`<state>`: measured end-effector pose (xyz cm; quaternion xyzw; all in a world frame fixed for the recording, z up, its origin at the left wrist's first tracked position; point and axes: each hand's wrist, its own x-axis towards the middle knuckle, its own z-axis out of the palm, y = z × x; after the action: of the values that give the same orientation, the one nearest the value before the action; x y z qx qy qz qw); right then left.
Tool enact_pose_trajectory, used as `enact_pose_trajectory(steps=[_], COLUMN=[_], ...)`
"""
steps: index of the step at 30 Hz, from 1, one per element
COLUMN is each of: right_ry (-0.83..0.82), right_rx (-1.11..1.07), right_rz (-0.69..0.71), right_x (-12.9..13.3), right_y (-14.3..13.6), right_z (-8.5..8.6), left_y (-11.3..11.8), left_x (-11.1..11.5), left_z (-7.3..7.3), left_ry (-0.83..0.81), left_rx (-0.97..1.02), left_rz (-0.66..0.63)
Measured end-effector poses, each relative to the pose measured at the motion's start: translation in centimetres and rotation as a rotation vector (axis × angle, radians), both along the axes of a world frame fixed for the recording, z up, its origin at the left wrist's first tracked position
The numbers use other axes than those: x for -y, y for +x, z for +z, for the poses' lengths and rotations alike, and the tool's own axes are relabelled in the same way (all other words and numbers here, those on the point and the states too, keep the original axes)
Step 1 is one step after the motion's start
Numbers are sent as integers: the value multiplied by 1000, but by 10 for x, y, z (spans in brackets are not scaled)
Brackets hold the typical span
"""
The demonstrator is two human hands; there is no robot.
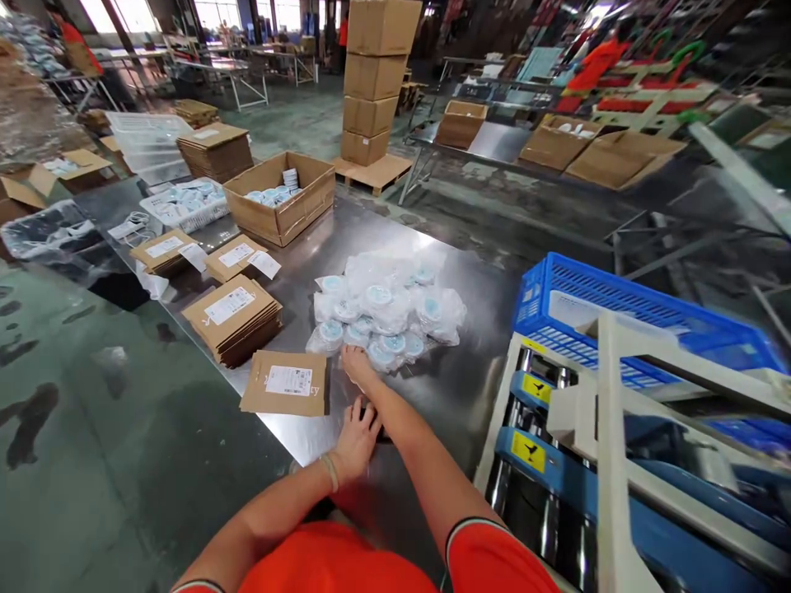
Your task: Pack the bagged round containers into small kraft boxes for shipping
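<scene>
A pile of round white-and-blue items in clear plastic bags [380,298] lies on the metal table. My right hand [358,366] reaches to the pile's near edge, with fingers bent and close together beside the bags. Whatever is in those fingers, if anything, is hidden. Nearer my body, my left hand [358,436], a band around its wrist, rests at the table with fingers spread and nothing visible in it. Just left of both hands lies a flat brown carton [256,395] with a white label.
Stacked flat cartons [247,329] line the table's left edge. Farther back stand an open cardboard box [302,198] and a white basket [198,218] of similar items. On my right are a roller conveyor [549,527] and a blue crate [618,284].
</scene>
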<state>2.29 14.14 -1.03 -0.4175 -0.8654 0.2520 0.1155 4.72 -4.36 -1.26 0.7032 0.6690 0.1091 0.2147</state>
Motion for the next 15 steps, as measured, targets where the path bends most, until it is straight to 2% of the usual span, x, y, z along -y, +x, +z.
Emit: enact_pose_trajectory(steps=[3,6,9,11,13,15], right_ry=[34,92,282,404,361,189], right_rx=[41,21,-131,-239,-249,-187], right_rz=[-7,-25,3,105,181,135], right_x=[-11,-2,40,81,116,133], right_y=[36,105,188,227,243,236], right_z=[20,40,47,43,35,26], left_y=[-9,-15,-15,-12,-10,-9], left_x=[-4,-15,-29,-35,-37,-35], left_z=[1,-5,-15,-21,-26,-29], left_ry=[-2,40,131,194,225,237], left_rx=[96,298,535,647,700,710], left_rz=[-34,-97,-110,-75,-31,-18])
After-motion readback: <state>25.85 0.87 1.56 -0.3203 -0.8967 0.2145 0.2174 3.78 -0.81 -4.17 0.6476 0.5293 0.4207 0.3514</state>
